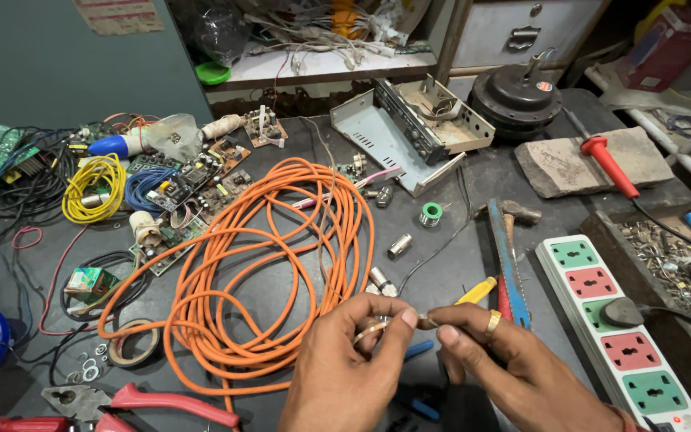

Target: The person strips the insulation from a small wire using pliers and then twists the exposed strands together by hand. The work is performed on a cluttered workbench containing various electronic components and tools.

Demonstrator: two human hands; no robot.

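Both hands, left hand (344, 364) and right hand (513, 360), pinching a thin wire end (424, 321) at lower centre, beside orange cable coil (265, 264) on table (457, 272).

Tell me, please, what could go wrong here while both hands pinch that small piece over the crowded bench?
1. The left hand and right hand pinch a tiny metal piece by the fingertips alone; if it slips, it could vanish among the clutter.
2. The orange cable coil lies right beside the left hand and might snag a wrist.
3. The power strip carries a plug close to the right hand, and loose metal connectors lie nearby; one could possibly reach a socket.
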